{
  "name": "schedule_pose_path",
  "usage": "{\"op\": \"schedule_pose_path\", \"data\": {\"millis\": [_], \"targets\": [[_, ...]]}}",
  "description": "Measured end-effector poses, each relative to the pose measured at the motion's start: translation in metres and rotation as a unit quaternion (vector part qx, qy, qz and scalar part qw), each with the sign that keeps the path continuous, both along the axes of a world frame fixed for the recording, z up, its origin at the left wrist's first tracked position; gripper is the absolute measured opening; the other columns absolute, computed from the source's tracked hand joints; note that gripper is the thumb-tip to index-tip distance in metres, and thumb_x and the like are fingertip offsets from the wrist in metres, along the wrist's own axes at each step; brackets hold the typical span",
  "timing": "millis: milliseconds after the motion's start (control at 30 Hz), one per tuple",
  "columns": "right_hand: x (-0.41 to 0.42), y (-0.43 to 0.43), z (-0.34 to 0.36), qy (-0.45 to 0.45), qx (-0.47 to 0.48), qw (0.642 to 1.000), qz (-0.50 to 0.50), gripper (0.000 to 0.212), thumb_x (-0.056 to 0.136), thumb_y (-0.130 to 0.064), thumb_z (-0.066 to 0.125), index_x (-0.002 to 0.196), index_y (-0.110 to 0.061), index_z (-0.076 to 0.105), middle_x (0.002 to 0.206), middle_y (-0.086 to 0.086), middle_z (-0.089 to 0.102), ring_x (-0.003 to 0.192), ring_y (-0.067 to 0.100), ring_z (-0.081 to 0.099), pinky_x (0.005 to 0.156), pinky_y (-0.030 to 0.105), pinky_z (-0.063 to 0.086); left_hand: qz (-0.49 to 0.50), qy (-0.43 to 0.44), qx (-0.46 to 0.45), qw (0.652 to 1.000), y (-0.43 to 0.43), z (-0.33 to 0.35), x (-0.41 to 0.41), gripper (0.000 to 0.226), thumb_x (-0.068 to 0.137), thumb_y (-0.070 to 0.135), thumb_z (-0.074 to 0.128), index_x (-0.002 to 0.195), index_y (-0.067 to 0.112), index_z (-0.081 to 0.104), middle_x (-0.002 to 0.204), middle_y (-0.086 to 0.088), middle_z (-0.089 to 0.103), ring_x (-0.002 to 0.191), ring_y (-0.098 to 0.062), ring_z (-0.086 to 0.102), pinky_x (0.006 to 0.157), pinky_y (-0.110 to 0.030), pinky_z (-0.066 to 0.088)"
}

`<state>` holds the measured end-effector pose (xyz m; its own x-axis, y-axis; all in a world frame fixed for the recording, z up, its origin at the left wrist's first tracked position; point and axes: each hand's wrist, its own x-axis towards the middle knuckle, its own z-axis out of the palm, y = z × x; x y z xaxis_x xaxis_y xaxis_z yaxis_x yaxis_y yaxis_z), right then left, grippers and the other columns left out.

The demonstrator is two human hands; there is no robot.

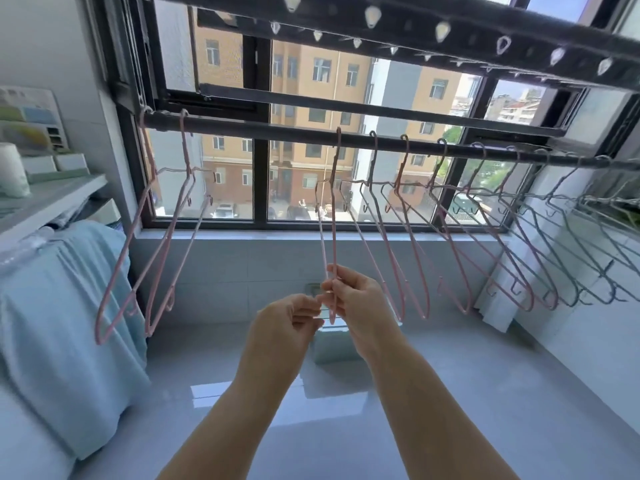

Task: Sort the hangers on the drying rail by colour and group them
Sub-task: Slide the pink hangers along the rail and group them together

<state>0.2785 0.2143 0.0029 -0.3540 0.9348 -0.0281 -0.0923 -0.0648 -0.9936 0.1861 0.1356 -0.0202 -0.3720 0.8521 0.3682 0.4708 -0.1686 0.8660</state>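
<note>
The left hand [289, 322] and right hand [353, 299] both pinch the lower end of the pink hanger [333, 230].

No words or numbers are showing clearly enough to read anywhere, and the card [33, 114] on the left is showing only blurry coloured patches.

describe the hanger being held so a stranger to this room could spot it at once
Find the dark drying rail across the window. Past the gap after the two pink hangers at its left end, a long row begins, and the pink hanger is first in that row. It alone has its lower end gripped by the right hand.
</note>
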Motion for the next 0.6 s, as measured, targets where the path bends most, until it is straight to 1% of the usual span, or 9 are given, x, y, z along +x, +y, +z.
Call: {"op": "schedule_pose_path", "data": {"millis": [67,133,167,233,333,400,500,567,600], "targets": [[-0.002,0.000,-0.001,-0.011,0.008,1.000,-0.003,0.030,0.094,0.001,0.040,0.119,-0.005,0.054,0.074,0.003,0.057,0.057,0.009,0.055,0.066,0.021,0.051,0.038,0.020,0.005,0.999,-0.006,0.004,-0.015,0.023,0.076,0.007,0.070,0.081,0.028,0.064,0.077,0.019,0.066,0.080,0.004,0.064,0.072,-0.001,0.046],[-0.006,-0.001,-0.001,-0.013,0.009,1.000,-0.009,0.030,0.094,0.001,0.041,0.120,-0.005,0.054,0.073,0.003,0.057,0.056,0.009,0.054,0.067,0.021,0.052,0.080,0.024,0.021,0.996,-0.012,0.011,-0.031,0.019,0.076,0.007,0.070,0.088,0.021,0.066,0.078,0.019,0.065,0.074,-0.002,0.066,0.073,0.001,0.045],[-0.010,-0.002,-0.002,-0.013,0.010,1.000,-0.010,0.030,0.094,0.001,0.040,0.120,-0.005,0.054,0.073,0.003,0.057,0.056,0.009,0.054,0.066,0.021,0.052,0.100,0.024,0.031,0.994,-0.016,0.016,-0.039,0.019,0.076,0.006,0.070,0.090,0.018,0.066,0.078,0.017,0.064,0.072,-0.002,0.065,0.073,0.002,0.044],[-0.016,-0.003,-0.002,-0.011,0.013,1.000,-0.007,0.031,0.094,0.001,0.040,0.120,-0.005,0.054,0.073,0.003,0.057,0.057,0.010,0.053,0.062,0.017,0.052,0.138,0.027,0.052,0.989,-0.023,0.023,-0.051,0.020,0.077,0.003,0.068,0.093,0.015,0.065,0.079,0.012,0.065,0.076,-0.004,0.064,0.073,0.002,0.043],[-0.026,-0.004,0.000,-0.009,0.020,1.000,-0.001,0.031,0.093,0.002,0.040,0.121,-0.004,0.052,0.072,0.003,0.056,0.057,0.011,0.051,0.054,0.012,0.050,0.199,0.036,0.077,0.976,-0.034,0.030,-0.066,0.023,0.078,0.003,0.066,0.100,0.011,0.065,0.088,0.002,0.066,0.082,-0.009,0.063,0.076,0.001,0.042],[-0.029,-0.004,-0.001,-0.002,0.019,1.000,-0.002,0.032,0.093,0.003,0.040,0.122,-0.003,0.052,0.073,0.003,0.056,0.056,0.011,0.052,0.056,0.013,0.051,0.234,0.054,0.077,0.968,-0.037,0.032,-0.071,0.030,0.078,0.003,0.067,0.107,0.009,0.063,0.097,-0.002,0.066,0.088,-0.013,0.062,0.080,-0.013,0.045],[-0.036,-0.004,-0.004,-0.006,0.010,1.000,-0.006,0.029,0.094,0.001,0.040,0.119,-0.005,0.053,0.074,0.003,0.058,0.055,0.010,0.054,0.057,0.015,0.050,0.282,0.119,0.051,0.951,-0.041,0.030,-0.080,0.043,0.077,0.004,0.067,0.119,0.007,0.058,0.110,-0.012,0.065,0.098,-0.029,0.061,0.088,-0.034,0.045],[-0.038,-0.003,-0.007,-0.007,-0.002,1.000,-0.011,0.027,0.094,0.000,0.038,0.116,-0.007,0.053,0.079,0.003,0.059,0.057,0.010,0.055,0.059,0.018,0.049,0.288,0.136,0.029,0.948,-0.041,0.027,-0.086,0.050,0.078,0.003,0.066,0.127,0.005,0.052,0.124,-0.014,0.059,0.109,-0.035,0.057,0.098,-0.041,0.041],[-0.040,-0.003,-0.009,-0.019,0.005,1.000,-0.019,0.027,0.094,-0.002,0.039,0.117,-0.009,0.052,0.085,0.004,0.059,0.063,0.012,0.056,0.063,0.019,0.048,0.289,0.140,0.016,0.947,-0.040,0.025,-0.090,0.052,0.079,0.002,0.065,0.129,0.004,0.049,0.129,-0.014,0.056,0.114,-0.035,0.055,0.101,-0.041,0.039]]}}
